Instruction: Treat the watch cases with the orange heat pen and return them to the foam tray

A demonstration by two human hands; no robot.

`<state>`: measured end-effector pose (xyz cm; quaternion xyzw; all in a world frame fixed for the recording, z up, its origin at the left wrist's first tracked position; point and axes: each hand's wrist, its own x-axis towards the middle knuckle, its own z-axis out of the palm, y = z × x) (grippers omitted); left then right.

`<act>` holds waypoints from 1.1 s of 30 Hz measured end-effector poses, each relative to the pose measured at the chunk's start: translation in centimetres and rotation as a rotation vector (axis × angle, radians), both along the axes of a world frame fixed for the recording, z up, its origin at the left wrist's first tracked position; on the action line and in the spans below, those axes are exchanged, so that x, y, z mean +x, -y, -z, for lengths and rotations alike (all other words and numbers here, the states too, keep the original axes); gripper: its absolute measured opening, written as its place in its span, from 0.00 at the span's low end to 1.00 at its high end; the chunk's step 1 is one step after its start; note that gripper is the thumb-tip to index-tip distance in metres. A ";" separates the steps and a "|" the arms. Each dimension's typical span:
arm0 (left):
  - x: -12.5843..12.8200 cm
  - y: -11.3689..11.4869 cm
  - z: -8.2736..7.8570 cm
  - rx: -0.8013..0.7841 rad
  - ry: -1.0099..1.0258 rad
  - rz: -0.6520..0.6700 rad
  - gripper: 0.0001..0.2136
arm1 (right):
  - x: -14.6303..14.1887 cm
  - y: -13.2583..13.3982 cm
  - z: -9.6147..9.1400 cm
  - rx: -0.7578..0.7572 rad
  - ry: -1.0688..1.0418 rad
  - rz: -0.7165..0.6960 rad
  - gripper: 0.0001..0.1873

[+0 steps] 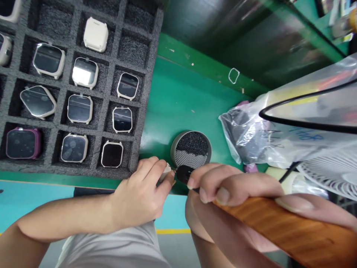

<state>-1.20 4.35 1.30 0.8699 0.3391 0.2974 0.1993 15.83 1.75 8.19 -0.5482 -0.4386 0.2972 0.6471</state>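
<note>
My left hand (pixel 146 184) is closed around a small pale piece (pixel 166 172), mostly hidden by the fingers; it looks like a watch case. In the foreground my right hand (pixel 231 186) grips a screwdriver-like tool (pixel 259 219) with a broad orange-brown handle and a black nose. The tool's thin tip points left and meets the pale piece at my left fingertips; whether it touches cannot be made out. Just beyond the fingers stands a round tin (pixel 173 150), holding black grainy material and a grey beaded layer. Left of it is a dark foam tray (pixel 141 111) of smartwatch bodies.
Most tray watches are pale with dark screens; one is a purple watch (pixel 23 143). A thin white ring (pixel 234 75) lies on the green ledge. To the right are clear plastic bags (pixel 251 134), a black cable (pixel 306 126) and a white fan (pixel 331 171).
</note>
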 end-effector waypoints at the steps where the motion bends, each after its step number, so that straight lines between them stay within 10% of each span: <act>1: 0.0 0.0 0.0 0.002 0.000 0.002 0.14 | -0.2 -0.2 0.2 0.020 0.003 0.027 0.23; 14: 0.2 0.1 -0.2 -0.004 0.000 -0.037 0.11 | -1.1 -1.9 1.2 0.172 -0.071 -0.111 0.33; 25: 0.1 0.3 0.1 -0.008 -0.014 -0.033 0.11 | -0.3 -3.0 0.5 0.121 -0.033 -0.306 0.22; 33: 1.0 0.8 -0.3 0.033 -0.122 -0.113 0.10 | 0.7 -4.5 1.6 0.205 -0.212 -0.204 0.22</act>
